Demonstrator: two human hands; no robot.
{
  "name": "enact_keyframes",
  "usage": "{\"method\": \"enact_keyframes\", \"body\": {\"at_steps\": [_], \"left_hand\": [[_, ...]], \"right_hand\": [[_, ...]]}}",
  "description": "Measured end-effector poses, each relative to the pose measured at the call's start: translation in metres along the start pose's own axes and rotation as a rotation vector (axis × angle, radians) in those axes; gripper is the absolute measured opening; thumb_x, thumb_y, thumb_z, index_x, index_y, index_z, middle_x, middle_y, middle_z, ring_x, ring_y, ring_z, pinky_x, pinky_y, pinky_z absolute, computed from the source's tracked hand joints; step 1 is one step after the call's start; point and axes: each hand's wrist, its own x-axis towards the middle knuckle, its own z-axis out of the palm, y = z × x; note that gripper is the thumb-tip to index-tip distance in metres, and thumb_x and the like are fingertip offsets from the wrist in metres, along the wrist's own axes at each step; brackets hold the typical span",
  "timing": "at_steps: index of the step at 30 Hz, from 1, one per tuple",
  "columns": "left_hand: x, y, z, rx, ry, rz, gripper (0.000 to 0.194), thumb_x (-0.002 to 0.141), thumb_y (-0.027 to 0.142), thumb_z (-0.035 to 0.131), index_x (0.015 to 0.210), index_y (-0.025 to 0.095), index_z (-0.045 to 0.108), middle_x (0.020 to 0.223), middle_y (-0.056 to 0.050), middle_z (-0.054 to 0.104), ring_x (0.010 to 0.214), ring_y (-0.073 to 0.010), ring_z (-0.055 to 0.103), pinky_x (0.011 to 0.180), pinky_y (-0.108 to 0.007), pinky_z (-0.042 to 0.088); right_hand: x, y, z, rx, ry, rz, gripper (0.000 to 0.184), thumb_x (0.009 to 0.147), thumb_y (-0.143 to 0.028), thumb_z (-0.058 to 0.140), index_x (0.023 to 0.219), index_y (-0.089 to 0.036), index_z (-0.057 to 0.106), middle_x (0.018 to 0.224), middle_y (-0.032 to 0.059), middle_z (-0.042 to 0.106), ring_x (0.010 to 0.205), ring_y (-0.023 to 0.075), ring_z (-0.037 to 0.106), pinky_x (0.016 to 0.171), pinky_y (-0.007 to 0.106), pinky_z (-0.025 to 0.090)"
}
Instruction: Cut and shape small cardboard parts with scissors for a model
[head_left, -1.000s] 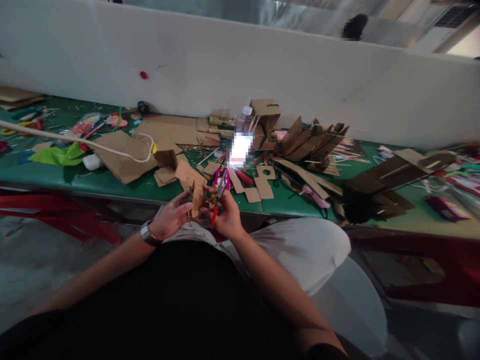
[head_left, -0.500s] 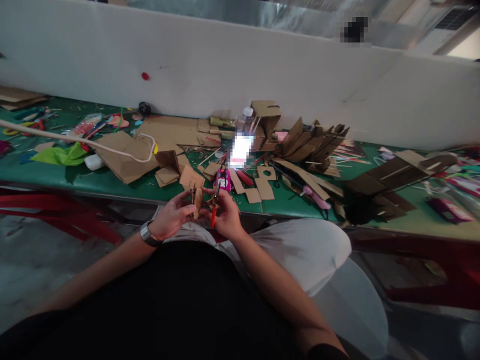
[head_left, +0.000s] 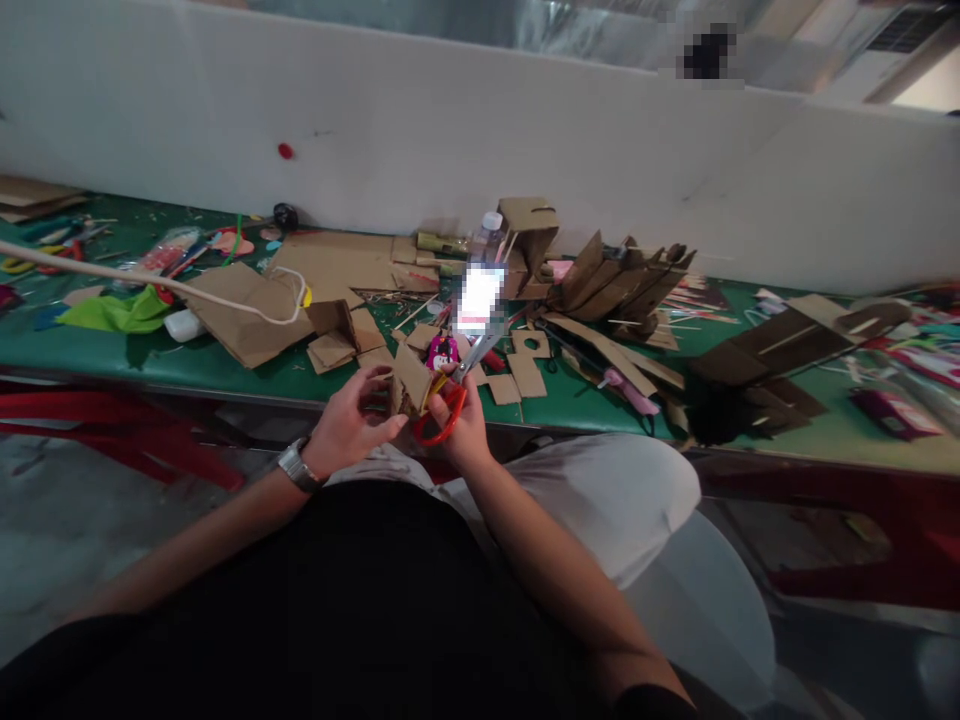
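My left hand (head_left: 351, 428), with a watch on its wrist, grips a small brown cardboard piece (head_left: 410, 386) in front of my lap, fingers curled round it. My right hand (head_left: 460, 432) is closed on red-handled scissors (head_left: 444, 412) whose blades point up and to the right, just beside the cardboard. Both hands hover at the near edge of the green table (head_left: 225, 365). A small pink object (head_left: 442, 353) lies on the table just beyond the hands.
Cardboard scraps and flat sheets (head_left: 337, 265) litter the green table, with folded cardboard shapes (head_left: 622, 280) to the right, a plastic bottle (head_left: 487, 235), green cloth (head_left: 112, 310) and a white cord (head_left: 150, 280) to the left. A white wall stands behind.
The scissors have turned from upright to blades slanting up-right, with the red handles now showing in my right hand. The cardboard piece has tilted and risen slightly in my left hand.
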Motion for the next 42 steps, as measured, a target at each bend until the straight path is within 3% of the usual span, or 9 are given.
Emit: {"method": "enact_keyframes", "body": {"at_steps": [5,9,13,17,22,26,31,36,42], "left_hand": [[0.001,-0.002,0.001,0.014,-0.015,-0.041,0.073,0.072,0.044,0.093,0.131,0.017,0.061,0.123,-0.016,0.076,0.107,-0.0314,0.077,0.087,-0.043,0.066],[0.002,-0.005,-0.003,-0.032,-0.048,-0.122,0.064,0.069,0.045,0.096,0.119,0.017,0.068,0.108,-0.012,0.081,0.091,-0.0295,0.078,0.077,-0.041,0.066],[0.000,-0.004,-0.004,-0.228,-0.050,-0.251,0.055,0.080,0.058,0.085,0.113,0.015,0.073,0.106,-0.012,0.081,0.075,-0.0253,0.076,0.056,-0.036,0.064],[0.000,-0.002,-0.002,-0.417,-0.033,-0.338,0.058,0.079,0.062,0.085,0.112,0.016,0.074,0.102,-0.011,0.081,0.068,-0.0239,0.076,0.049,-0.032,0.061],[0.007,-0.002,-0.006,-0.590,0.164,-0.359,0.054,0.074,0.055,0.090,0.110,0.018,0.074,0.103,-0.009,0.082,0.081,-0.0251,0.079,0.053,-0.029,0.062],[0.011,-0.006,-0.007,-0.565,0.291,-0.354,0.047,0.070,0.050,0.092,0.097,0.016,0.074,0.095,-0.008,0.082,0.090,-0.0271,0.079,0.061,-0.031,0.065],[0.004,-0.006,0.003,-0.561,0.102,-0.330,0.045,0.078,0.055,0.085,0.100,0.017,0.075,0.096,-0.009,0.082,0.101,-0.0315,0.078,0.073,-0.039,0.068],[-0.002,-0.002,0.007,-0.641,-0.039,-0.266,0.045,0.085,0.057,0.081,0.105,0.017,0.076,0.108,-0.012,0.082,0.118,-0.0334,0.074,0.093,-0.044,0.065],[-0.008,-0.003,0.012,-0.749,-0.142,-0.229,0.051,0.090,0.050,0.081,0.132,0.025,0.066,0.136,-0.011,0.074,0.131,-0.0324,0.068,0.107,-0.052,0.059]], "right_hand": [[-0.006,-0.005,0.005,-0.111,-0.066,0.013,0.071,0.058,-0.047,0.103,0.111,-0.028,0.060,0.101,0.0014,0.074,0.091,0.0238,0.072,0.082,0.038,0.063],[-0.007,-0.003,0.005,-0.078,-0.060,0.087,0.057,0.064,-0.042,0.099,0.108,-0.027,0.065,0.101,0.0014,0.077,0.088,0.0225,0.073,0.082,0.038,0.063],[-0.004,0.000,0.005,0.043,0.052,0.154,0.049,0.069,-0.039,0.095,0.107,-0.026,0.066,0.107,0.0025,0.078,0.095,0.0240,0.075,0.090,0.041,0.063],[-0.001,-0.002,0.003,0.068,0.127,0.159,0.048,0.071,-0.035,0.092,0.108,-0.027,0.063,0.102,-0.0001,0.075,0.089,0.0212,0.073,0.085,0.037,0.062],[0.008,-0.012,-0.004,0.034,0.281,0.051,0.044,0.071,-0.028,0.086,0.106,-0.028,0.059,0.087,-0.0061,0.064,0.076,0.0144,0.064,0.075,0.028,0.056],[0.010,-0.019,-0.009,-0.012,0.271,0.005,0.042,0.072,-0.029,0.085,0.106,-0.027,0.059,0.083,-0.0065,0.061,0.070,0.0126,0.060,0.071,0.026,0.053],[0.003,-0.011,-0.001,-0.197,0.150,0.009,0.050,0.066,-0.035,0.094,0.104,-0.027,0.062,0.086,-0.0039,0.068,0.072,0.0151,0.063,0.070,0.030,0.054],[-0.002,-0.004,0.005,-0.176,0.214,-0.013,0.049,0.072,-0.041,0.092,0.105,-0.025,0.059,0.086,-0.0026,0.069,0.074,0.0156,0.064,0.070,0.030,0.054],[-0.005,-0.006,0.006,-0.162,0.241,-0.033,0.049,0.076,-0.043,0.090,0.110,-0.026,0.059,0.086,-0.0025,0.067,0.076,0.0161,0.064,0.075,0.031,0.055]]}}
